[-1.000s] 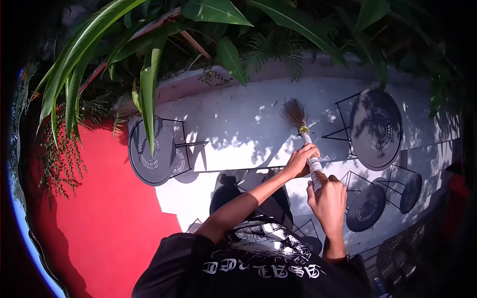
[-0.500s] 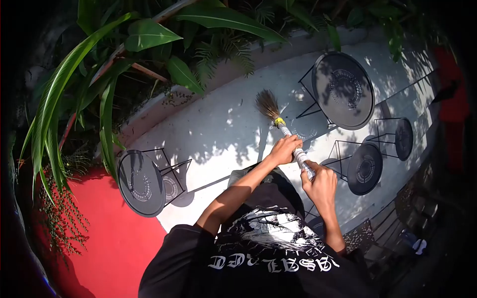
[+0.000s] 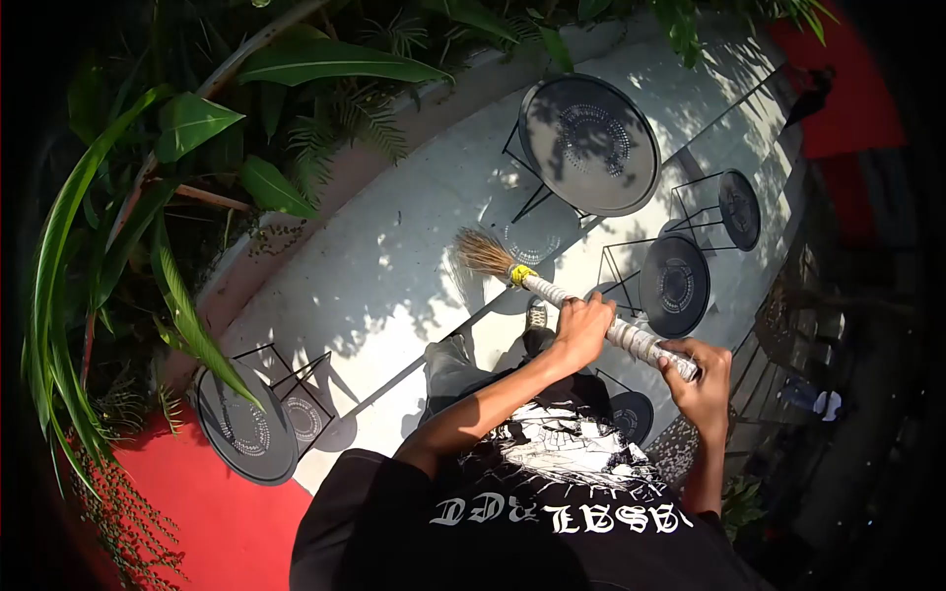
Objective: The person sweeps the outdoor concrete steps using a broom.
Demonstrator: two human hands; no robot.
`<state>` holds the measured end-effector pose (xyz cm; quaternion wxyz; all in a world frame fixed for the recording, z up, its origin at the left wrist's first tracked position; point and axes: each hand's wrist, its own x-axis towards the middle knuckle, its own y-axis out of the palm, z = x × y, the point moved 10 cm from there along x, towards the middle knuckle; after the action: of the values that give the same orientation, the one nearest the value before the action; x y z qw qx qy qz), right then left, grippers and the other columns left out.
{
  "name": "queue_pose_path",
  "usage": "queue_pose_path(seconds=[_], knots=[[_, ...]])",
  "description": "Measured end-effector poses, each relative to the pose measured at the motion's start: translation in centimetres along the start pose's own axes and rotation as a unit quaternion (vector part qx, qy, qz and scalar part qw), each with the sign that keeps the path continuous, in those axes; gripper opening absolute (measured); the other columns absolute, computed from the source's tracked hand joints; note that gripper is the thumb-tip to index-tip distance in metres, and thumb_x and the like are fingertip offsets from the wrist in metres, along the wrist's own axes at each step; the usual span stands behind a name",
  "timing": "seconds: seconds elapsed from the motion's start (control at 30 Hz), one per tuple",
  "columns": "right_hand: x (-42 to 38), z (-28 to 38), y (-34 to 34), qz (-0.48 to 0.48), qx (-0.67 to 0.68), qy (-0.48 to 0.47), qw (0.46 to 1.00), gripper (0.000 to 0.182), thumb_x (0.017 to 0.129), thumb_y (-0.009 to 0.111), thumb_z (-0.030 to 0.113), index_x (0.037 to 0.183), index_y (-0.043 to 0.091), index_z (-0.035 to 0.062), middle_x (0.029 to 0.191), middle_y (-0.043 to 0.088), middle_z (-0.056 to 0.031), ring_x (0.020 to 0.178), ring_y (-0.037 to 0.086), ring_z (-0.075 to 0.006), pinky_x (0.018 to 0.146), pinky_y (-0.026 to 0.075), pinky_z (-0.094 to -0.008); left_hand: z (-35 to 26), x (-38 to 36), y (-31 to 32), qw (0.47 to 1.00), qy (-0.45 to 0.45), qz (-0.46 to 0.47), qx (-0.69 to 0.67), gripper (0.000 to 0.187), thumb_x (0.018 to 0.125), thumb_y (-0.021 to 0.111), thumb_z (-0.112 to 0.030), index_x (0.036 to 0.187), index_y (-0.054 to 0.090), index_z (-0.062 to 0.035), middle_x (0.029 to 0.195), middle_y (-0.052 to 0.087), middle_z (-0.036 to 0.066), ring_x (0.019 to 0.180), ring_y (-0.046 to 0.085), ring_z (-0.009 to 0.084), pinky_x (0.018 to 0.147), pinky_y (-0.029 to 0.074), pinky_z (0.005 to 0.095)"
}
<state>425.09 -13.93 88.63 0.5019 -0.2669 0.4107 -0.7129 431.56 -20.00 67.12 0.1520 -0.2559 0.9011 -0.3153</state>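
A stick broom (image 3: 552,291) with a pale wrapped handle slants across the middle of the view. Its brown bristles (image 3: 484,253), bound with yellow at the neck, point to the upper left, low over the concrete floor (image 3: 394,256). My left hand (image 3: 585,332) is wrapped round the middle of the handle. At the handle's butt end, my right hand (image 3: 702,384) is closed on it with the thumb along the side. The large round black table (image 3: 591,146) stands beyond the bristles.
Black round stools (image 3: 675,286) stand to the right, near a farther one (image 3: 739,209). Another black round-topped piece (image 3: 246,422) is at lower left by a red surface (image 3: 197,502). A low planter wall (image 3: 325,207) with leafy plants (image 3: 340,64) runs along the left and back.
The broom has swung so its bristles point more to the left, and both hands have shifted right with it. The view has turned, and a shoe now shows under the handle.
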Motion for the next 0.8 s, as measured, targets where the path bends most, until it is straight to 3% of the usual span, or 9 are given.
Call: queue_pose_path(seconds=[0.1,0.23,0.37,0.43,0.5,0.63,0.7,0.8], knots=[[2.1,-7.5,1.1,0.003,0.074,0.006,0.997,0.02,0.077,0.077,0.01,0.092,0.078,-0.002,0.076,0.073,-0.0209,0.063,0.073,-0.0296,0.06,0.053,-0.0365,1.0,4.0,2.2,0.998,-0.018,-0.017,0.056,0.034,0.069,0.074,0.004,0.102,0.071,-0.0016,0.103,0.069,0.027,0.082,0.073,0.0456,0.072,0.061,0.0524],[3.3,-15.8,-0.4,0.037,-0.01,-0.052,0.998,0.024,0.073,0.077,0.02,0.091,0.08,0.0044,0.074,0.072,-0.0191,0.064,0.07,-0.0367,0.063,0.056,-0.042,-2.0,10.1,9.8,0.999,-0.018,0.025,0.029,0.033,0.069,0.076,-0.003,0.101,0.07,-0.0058,0.107,0.068,0.025,0.094,0.071,0.0471,0.081,0.06,0.0548],[3.6,-23.6,-7.3,0.028,-0.049,-0.006,0.998,0.025,0.072,0.077,0.022,0.09,0.079,0.0047,0.074,0.072,-0.0175,0.066,0.07,-0.0368,0.064,0.056,-0.0443,-8.7,17.2,15.8,0.997,-0.042,0.067,0.013,0.038,0.072,0.073,0.001,0.11,0.07,-0.0062,0.111,0.066,0.027,0.096,0.071,0.0471,0.084,0.06,0.055],[3.1,-25.8,-10.4,0.022,-0.077,-0.009,0.997,0.025,0.073,0.077,0.022,0.09,0.079,0.0042,0.075,0.072,-0.0171,0.066,0.07,-0.0368,0.063,0.055,-0.0452,-12.2,20.2,17.8,0.998,-0.01,0.059,-0.029,0.037,0.07,0.075,-0.001,0.107,0.068,-0.0057,0.104,0.064,0.022,0.095,0.068,0.0457,0.083,0.056,0.0554],[3.2,-26.8,-12.7,-0.008,-0.08,-0.046,0.996,0.023,0.074,0.076,0.02,0.09,0.077,0.0041,0.073,0.07,-0.0166,0.063,0.068,-0.0362,0.059,0.053,-0.0451,-14.8,22.3,19.6,0.996,0.045,-0.033,-0.07,0.041,0.071,0.078,-0.005,0.111,0.066,-0.0063,0.107,0.063,0.018,0.104,0.065,0.0429,0.083,0.052,0.0539],[3.4,-26.8,-16.9,-0.031,-0.081,-0.032,0.996,0.02,0.074,0.077,0.018,0.087,0.074,0.0037,0.072,0.069,-0.0154,0.06,0.067,-0.0352,0.056,0.051,-0.0438,-20.1,24.6,17.6,0.995,0.04,0.002,-0.092,0.041,0.072,0.08,-0.009,0.11,0.066,-0.0072,0.105,0.063,0.016,0.102,0.065,0.042,0.082,0.052,0.0536],[3.5,-27.1,-18.7,-0.053,-0.061,-0.031,0.996,0.02,0.075,0.077,0.019,0.089,0.076,0.0048,0.071,0.069,-0.0142,0.058,0.067,-0.0336,0.055,0.052,-0.0429,-21.0,24.6,16.3,0.995,0.061,-0.029,-0.074,0.037,0.072,0.081,-0.01,0.106,0.067,-0.0068,0.102,0.066,0.015,0.098,0.068,0.0414,0.081,0.053,0.0537],[3.9,-28.1,-18.2,-0.055,-0.007,-0.024,0.998,0.018,0.074,0.077,0.017,0.085,0.075,0.0032,0.072,0.07,-0.0162,0.057,0.067,-0.0331,0.057,0.052,-0.0425,-19.9,24.5,15.6,0.999,0.023,0.028,-0.009,0.033,0.068,0.082,-0.01,0.098,0.07,-0.007,0.1,0.069,0.015,0.097,0.069,0.041,0.083,0.055,0.0523]])
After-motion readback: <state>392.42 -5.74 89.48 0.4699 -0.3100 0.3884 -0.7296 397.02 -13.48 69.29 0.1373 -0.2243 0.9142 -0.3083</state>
